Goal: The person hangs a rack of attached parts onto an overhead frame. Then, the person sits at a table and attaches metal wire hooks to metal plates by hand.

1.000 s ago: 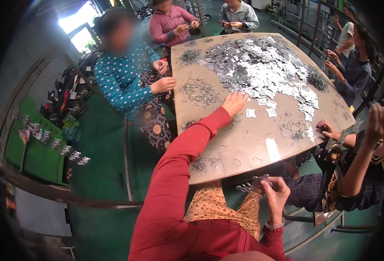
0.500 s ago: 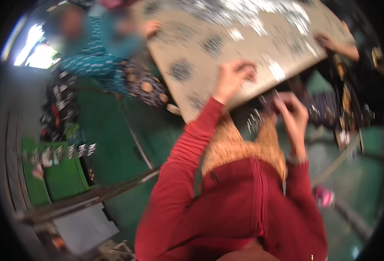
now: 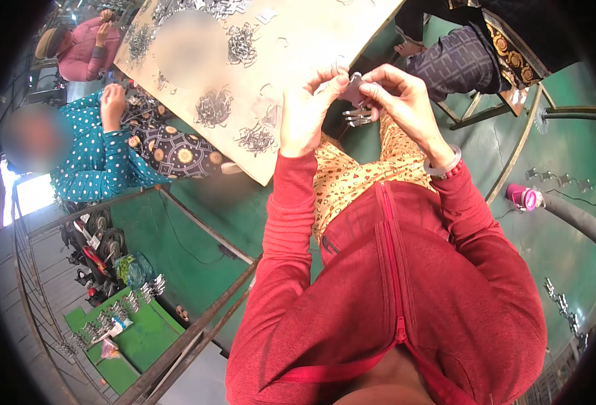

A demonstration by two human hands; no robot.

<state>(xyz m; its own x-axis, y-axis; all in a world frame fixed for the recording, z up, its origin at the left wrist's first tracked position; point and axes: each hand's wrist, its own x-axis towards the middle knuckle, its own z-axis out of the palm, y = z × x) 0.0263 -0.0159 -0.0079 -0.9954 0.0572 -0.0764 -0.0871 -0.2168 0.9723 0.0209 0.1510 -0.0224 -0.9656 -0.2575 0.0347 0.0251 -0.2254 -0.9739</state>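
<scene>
Grip, right hand: the right hand (image 3: 406, 101) is closed on a dark grey flat metal plate (image 3: 353, 92), pinching it at one side between thumb and fingers.
Grip, left hand: the left hand (image 3: 306, 111) has thumb and forefinger pinched at a thin curved wire hook (image 3: 339, 65), close beside the plate; whether hook and plate touch cannot be told.
Plate: held up between the two hands, above the wearer's lap and just off the table edge.
Below the plate: shiny slender metal pieces (image 3: 358, 117) show under the right fingers; how they are attached cannot be told.
Table: a beige flat-topped table (image 3: 331, 34) carries separate loose heaps of grey wire hooks (image 3: 215, 106), with a heap of silvery flat metal pieces (image 3: 203, 7) at the upper edge of the view.
Bag on the left: a translucent bluish plastic bag (image 3: 140, 271) has green leaves (image 3: 125, 268) at its opening.
Green surface: a bright green flat stand (image 3: 146, 341) bears rows of shiny metal parts (image 3: 112, 317) and a small pinkish plastic bag (image 3: 110, 349), contents indistinct.
Floor on the right: a bright pink rounded object (image 3: 524, 196) sits by a grey pipe (image 3: 574, 219); whether it holds anything cannot be told.
Neighbour: a person in a teal white-dotted top (image 3: 112, 162) sits beside the table.
</scene>
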